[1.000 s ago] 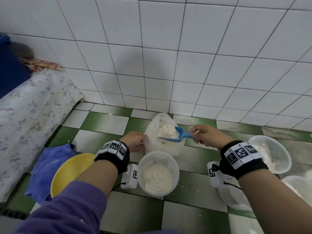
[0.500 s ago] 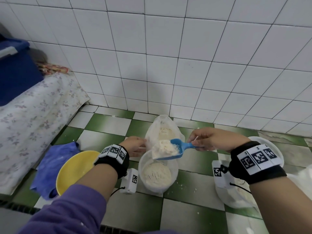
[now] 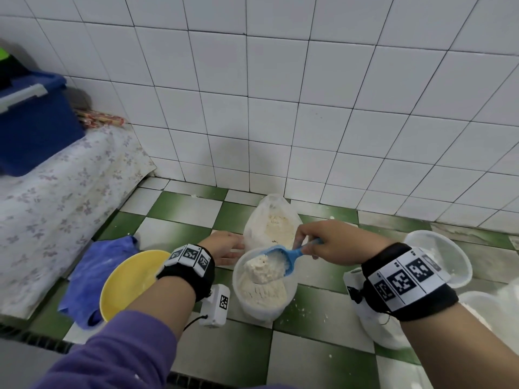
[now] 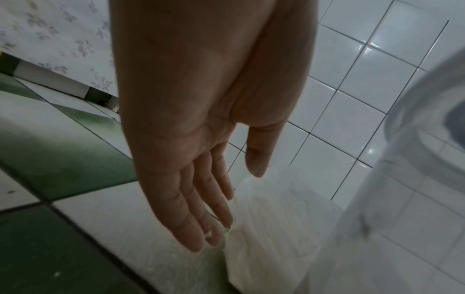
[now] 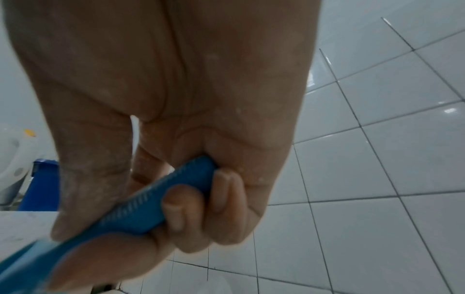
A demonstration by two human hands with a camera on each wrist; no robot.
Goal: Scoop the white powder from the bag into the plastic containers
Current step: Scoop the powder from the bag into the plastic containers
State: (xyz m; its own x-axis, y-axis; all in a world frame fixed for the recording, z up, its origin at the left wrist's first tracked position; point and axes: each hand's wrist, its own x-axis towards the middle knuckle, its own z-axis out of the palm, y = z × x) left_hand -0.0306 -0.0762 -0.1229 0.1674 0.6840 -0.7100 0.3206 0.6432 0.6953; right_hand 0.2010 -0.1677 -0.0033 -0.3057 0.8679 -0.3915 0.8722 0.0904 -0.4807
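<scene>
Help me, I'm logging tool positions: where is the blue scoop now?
In the head view the scoop is low and centre-right, held by the right hand, tipped over the tub just before the bag.

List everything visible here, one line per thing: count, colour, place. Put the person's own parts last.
bag: one, clear plastic, holding white powder, by the wall behind the container.
container: one, clear, partly filled with powder, on the floor in the middle.
scoop: one, blue, heaped with powder, tipped over the container.
other containers: at least two, clear, powder-dusted, at right.
bowl: one, yellow, on the floor at left.
cloth: one, blue, beside and under the bowl.
bin: one, blue, on the floral-covered surface at far left.
floor: green and white tiles.
left hand: fingers straight, by the bag.
right hand: grips the scoop handle.
</scene>
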